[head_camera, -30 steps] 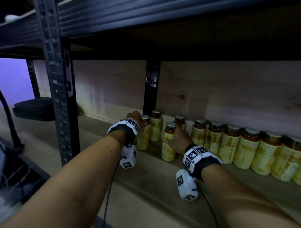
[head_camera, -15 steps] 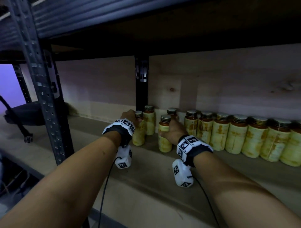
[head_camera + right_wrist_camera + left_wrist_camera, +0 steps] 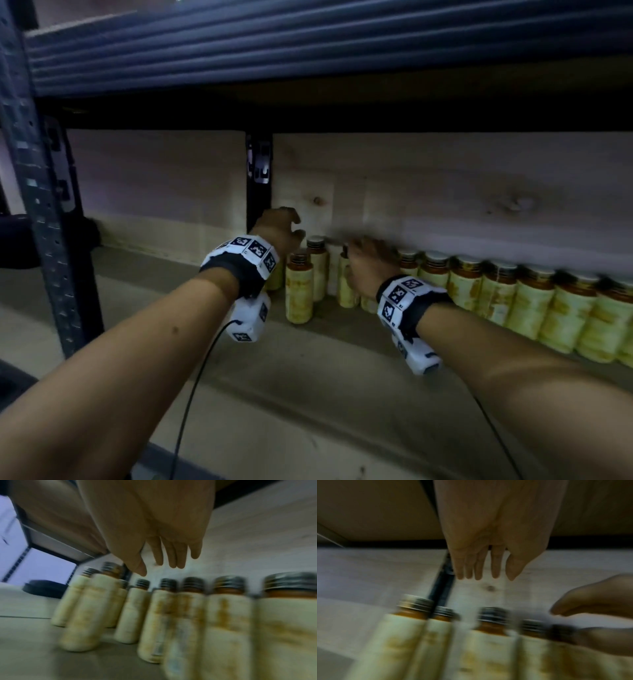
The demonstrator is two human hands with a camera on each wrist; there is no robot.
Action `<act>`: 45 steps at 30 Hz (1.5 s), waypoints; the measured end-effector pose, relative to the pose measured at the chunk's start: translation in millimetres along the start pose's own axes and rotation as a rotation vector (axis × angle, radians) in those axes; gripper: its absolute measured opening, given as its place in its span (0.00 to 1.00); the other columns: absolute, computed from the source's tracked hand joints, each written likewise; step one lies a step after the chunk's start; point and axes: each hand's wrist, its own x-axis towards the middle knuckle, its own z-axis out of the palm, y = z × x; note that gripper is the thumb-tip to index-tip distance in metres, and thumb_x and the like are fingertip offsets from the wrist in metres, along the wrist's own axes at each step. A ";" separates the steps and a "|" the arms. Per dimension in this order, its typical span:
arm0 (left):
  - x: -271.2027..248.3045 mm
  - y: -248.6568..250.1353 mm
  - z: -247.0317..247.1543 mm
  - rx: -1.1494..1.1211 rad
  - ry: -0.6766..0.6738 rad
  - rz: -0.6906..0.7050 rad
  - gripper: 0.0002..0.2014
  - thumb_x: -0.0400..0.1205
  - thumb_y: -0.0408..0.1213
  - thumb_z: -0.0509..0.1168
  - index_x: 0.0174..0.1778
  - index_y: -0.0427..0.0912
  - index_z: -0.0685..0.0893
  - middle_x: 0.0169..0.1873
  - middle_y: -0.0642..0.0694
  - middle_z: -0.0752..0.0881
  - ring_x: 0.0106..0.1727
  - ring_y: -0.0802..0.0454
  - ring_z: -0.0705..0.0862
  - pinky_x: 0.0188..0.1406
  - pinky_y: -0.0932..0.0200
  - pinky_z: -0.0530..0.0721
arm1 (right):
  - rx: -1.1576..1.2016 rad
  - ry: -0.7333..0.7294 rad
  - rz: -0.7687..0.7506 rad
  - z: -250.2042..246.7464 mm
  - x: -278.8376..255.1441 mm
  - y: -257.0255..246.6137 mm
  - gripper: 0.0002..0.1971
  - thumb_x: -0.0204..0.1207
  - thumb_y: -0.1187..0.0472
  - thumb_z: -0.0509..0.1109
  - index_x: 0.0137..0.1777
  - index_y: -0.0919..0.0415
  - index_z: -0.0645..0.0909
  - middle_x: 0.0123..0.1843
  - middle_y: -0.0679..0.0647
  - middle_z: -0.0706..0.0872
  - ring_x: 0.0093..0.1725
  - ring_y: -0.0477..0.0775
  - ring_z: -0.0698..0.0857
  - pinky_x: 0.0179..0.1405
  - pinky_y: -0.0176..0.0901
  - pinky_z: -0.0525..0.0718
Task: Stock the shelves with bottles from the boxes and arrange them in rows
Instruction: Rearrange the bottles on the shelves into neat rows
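Head view: Both hands reach into a shelf (image 3: 239,387) with a wooden back panel (image 3: 445,192). The left hand (image 3: 279,228) hovers above the left end of the bottles (image 3: 527,305), fingers loosely spread, holding nothing. One bottle (image 3: 299,291) stands forward of the row, just below and right of this hand. The right hand (image 3: 366,263) is blurred; it sits above the bottle tops, partly covering two bottles, and no grip is visible. The row runs rightward along the panel, bottles touching or nearly so. A black post (image 3: 258,178) stands behind the left hand.

Left wrist view: The left hand (image 3: 489,547) shows straight fingers (image 3: 478,568), apart, clear of the bottle caps (image 3: 493,614) below. The right hand (image 3: 594,615) enters from the right, near a cap; contact cannot be told.

Right wrist view: The right hand (image 3: 163,540) has straight, slightly parted fingers (image 3: 172,555) above the bottles (image 3: 223,615), gripping nothing. Labels are pale yellow with orange marks; blur makes any writing unreadable.
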 end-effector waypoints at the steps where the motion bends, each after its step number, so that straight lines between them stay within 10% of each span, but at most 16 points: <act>1: 1.3 14.1 4.5 -0.009 -0.008 0.041 0.17 0.82 0.47 0.64 0.66 0.45 0.80 0.66 0.42 0.80 0.61 0.44 0.82 0.56 0.56 0.82 | -0.051 -0.024 -0.017 -3.5 1.3 12.3 0.24 0.78 0.61 0.66 0.74 0.62 0.72 0.72 0.65 0.75 0.70 0.69 0.75 0.71 0.60 0.73; 7: 15.1 63.8 67.0 -0.154 -0.108 -0.036 0.26 0.79 0.45 0.70 0.70 0.39 0.76 0.67 0.39 0.79 0.69 0.41 0.78 0.69 0.52 0.77 | -0.170 -0.078 -0.034 9.3 12.0 54.4 0.25 0.81 0.57 0.63 0.78 0.60 0.67 0.77 0.61 0.72 0.76 0.64 0.67 0.79 0.61 0.60; 11: 17.5 71.1 102.1 -0.199 -0.269 -0.044 0.23 0.78 0.40 0.71 0.67 0.36 0.77 0.62 0.38 0.83 0.64 0.41 0.82 0.58 0.55 0.81 | -0.178 -0.004 -0.055 33.6 0.7 64.8 0.28 0.81 0.58 0.63 0.79 0.61 0.63 0.77 0.61 0.69 0.81 0.63 0.61 0.82 0.68 0.46; 17: -11.6 64.6 113.5 -0.325 -0.081 -0.028 0.33 0.78 0.34 0.69 0.75 0.32 0.61 0.63 0.32 0.81 0.64 0.36 0.81 0.63 0.46 0.79 | -0.313 0.310 -0.162 42.8 -27.8 64.6 0.31 0.62 0.72 0.71 0.69 0.66 0.78 0.55 0.65 0.82 0.60 0.69 0.79 0.69 0.72 0.71; 29: -104.7 42.5 51.3 -0.492 -0.309 0.001 0.33 0.78 0.43 0.71 0.78 0.49 0.65 0.65 0.52 0.79 0.65 0.52 0.78 0.68 0.51 0.76 | 0.528 -0.241 -0.009 -24.0 -70.0 43.3 0.33 0.59 0.50 0.85 0.62 0.53 0.72 0.53 0.48 0.82 0.51 0.49 0.82 0.46 0.47 0.84; 34: -127.6 10.0 30.5 -0.627 -0.216 -0.092 0.13 0.79 0.41 0.72 0.58 0.48 0.80 0.54 0.49 0.87 0.61 0.46 0.84 0.64 0.46 0.82 | 0.668 -0.283 -0.020 -20.9 -64.5 -7.1 0.25 0.54 0.51 0.88 0.47 0.44 0.77 0.42 0.36 0.84 0.42 0.33 0.81 0.33 0.30 0.74; 40: -118.9 -50.8 7.2 -0.530 -0.019 -0.349 0.20 0.76 0.39 0.74 0.62 0.39 0.82 0.58 0.42 0.87 0.60 0.43 0.85 0.63 0.45 0.83 | 0.739 -0.326 -0.092 -1.4 -28.1 -88.8 0.26 0.58 0.56 0.86 0.57 0.50 0.82 0.52 0.46 0.89 0.54 0.49 0.86 0.60 0.51 0.85; 45: -107.0 -99.1 2.9 -0.503 0.174 -0.509 0.26 0.73 0.45 0.77 0.63 0.38 0.81 0.58 0.40 0.86 0.59 0.42 0.84 0.61 0.50 0.83 | 0.690 -0.303 -0.048 18.8 8.7 -137.8 0.28 0.62 0.54 0.84 0.61 0.56 0.79 0.58 0.53 0.87 0.58 0.56 0.85 0.63 0.52 0.83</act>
